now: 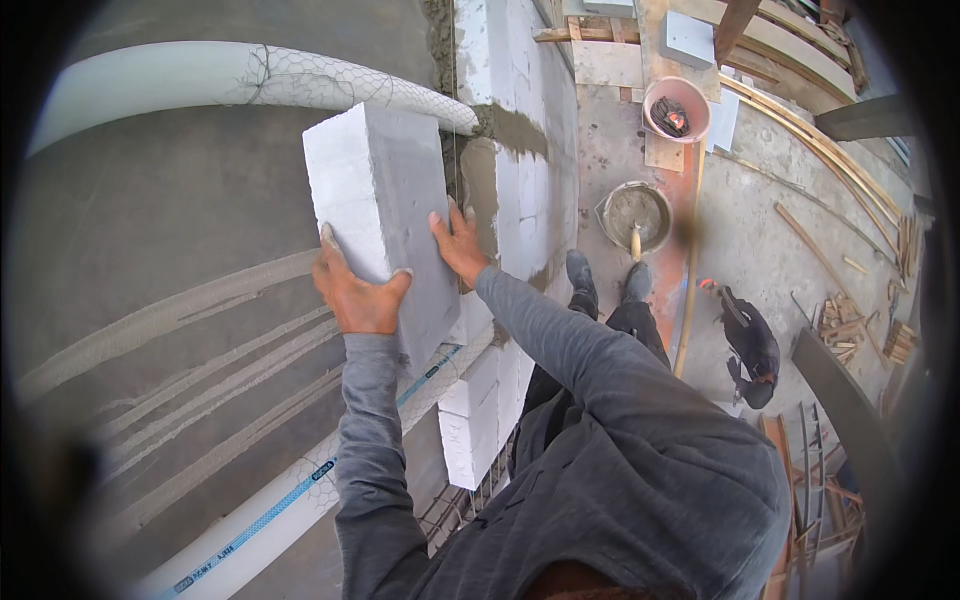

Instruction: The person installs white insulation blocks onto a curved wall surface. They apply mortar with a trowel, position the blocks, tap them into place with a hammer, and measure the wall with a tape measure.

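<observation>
A large white aerated concrete block (415,190) stands tilted between my hands at the edge of the block wall. My left hand (360,290) grips its near left edge, thumb on the grey-shaded face and fingers on the bright face. My right hand (458,243) is against the block's right side, fingers bent at its edge, next to the wall joint. Wet grey mortar (480,190) coats the wall beside my right hand. A taut string (455,70) runs along the wall there.
White pipes wrapped in wire mesh (180,80) cross at upper left and below (250,530). A mortar bucket (636,215) with a tool stands by my boots. A pink bucket (677,108) is beyond it. Another person (752,345) is at right, near scrap wood (842,325).
</observation>
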Demonstrator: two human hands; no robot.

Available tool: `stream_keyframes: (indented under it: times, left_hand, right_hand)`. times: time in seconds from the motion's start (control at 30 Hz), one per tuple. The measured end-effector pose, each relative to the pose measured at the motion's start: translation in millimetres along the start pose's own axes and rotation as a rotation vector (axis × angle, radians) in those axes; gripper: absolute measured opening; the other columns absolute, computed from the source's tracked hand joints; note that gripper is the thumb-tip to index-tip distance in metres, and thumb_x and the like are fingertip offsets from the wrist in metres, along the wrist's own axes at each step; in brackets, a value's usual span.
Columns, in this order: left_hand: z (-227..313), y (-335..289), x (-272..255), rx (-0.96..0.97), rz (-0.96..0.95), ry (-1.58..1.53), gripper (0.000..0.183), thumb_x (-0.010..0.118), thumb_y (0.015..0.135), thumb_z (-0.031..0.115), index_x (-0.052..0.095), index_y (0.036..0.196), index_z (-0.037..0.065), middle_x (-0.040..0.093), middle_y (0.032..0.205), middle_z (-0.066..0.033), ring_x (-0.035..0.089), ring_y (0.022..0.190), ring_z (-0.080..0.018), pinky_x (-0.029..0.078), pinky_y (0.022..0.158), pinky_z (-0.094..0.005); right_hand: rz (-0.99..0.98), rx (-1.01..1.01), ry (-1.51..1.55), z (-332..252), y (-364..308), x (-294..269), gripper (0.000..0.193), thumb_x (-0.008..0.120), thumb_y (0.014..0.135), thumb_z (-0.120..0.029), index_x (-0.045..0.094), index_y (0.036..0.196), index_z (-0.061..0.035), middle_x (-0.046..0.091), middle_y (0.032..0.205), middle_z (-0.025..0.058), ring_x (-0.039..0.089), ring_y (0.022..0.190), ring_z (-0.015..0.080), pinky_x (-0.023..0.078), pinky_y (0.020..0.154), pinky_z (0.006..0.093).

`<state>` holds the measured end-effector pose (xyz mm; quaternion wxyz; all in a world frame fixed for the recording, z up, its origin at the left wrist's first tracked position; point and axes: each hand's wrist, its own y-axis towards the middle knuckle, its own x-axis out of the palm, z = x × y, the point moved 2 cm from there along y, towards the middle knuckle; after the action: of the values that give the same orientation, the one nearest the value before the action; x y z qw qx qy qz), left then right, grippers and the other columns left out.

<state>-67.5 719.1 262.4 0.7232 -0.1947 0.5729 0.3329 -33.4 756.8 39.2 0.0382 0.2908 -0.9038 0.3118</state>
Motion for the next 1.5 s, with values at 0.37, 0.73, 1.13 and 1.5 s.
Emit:
stream_keyframes:
  times: [0.37,0.73,1.13,1.5]
  left_hand:
    - [-14,30,40,0.085,-0.063,0.076,0.111,0.082,0.051,0.017,0.030,0.148,0.004,0.041,0.131,-0.0297,0.042,0.124,-0.0452,0.037,0.105,-0.0510]
    - [-39,40,59,0.103,-0.077,0.007,0.109,0.082,0.053,0.016,0.031,0.148,0.004,0.038,0.133,-0.0299,0.038,0.126,-0.0446,0.036,0.106,-0.0504]
    - [-55,46,79,0.064,-0.157,-0.002,0.112,0.083,0.055,0.016,0.025,0.150,0.002,0.036,0.135,-0.0311,0.037,0.127,-0.0442,0.036,0.108,-0.0486]
    - [-83,30,122,-0.015,-0.156,-0.084,0.115,0.084,0.057,0.017,0.021,0.151,-0.001,0.034,0.135,-0.0308,0.039,0.126,-0.0449,0.036,0.108,-0.0476]
  right_hand:
    - [-0.010,-0.021,0.114,43,49,-6,0.105,0.059,0.085,-0.066,0.012,0.155,-0.0024,0.029,0.148,0.0320,0.035,0.138,0.0393,0.032,0.112,0.0435]
    - [-0.024,0.171,0.320,26,50,-19,0.087,0.075,0.079,-0.055,0.046,0.132,0.0072,0.056,0.118,0.0192,0.056,0.110,0.0253,0.047,0.093,0.0361]
    - [-0.006,0.222,0.366,24,55,-28,0.087,0.077,0.078,-0.052,0.043,0.133,0.0072,0.054,0.124,0.0216,0.058,0.113,0.0284,0.053,0.085,0.0410]
    - [-0.021,0.212,0.347,31,73,-54,0.092,0.083,0.074,-0.042,0.039,0.134,0.0119,0.052,0.125,0.0269,0.054,0.119,0.0311,0.048,0.097,0.0413]
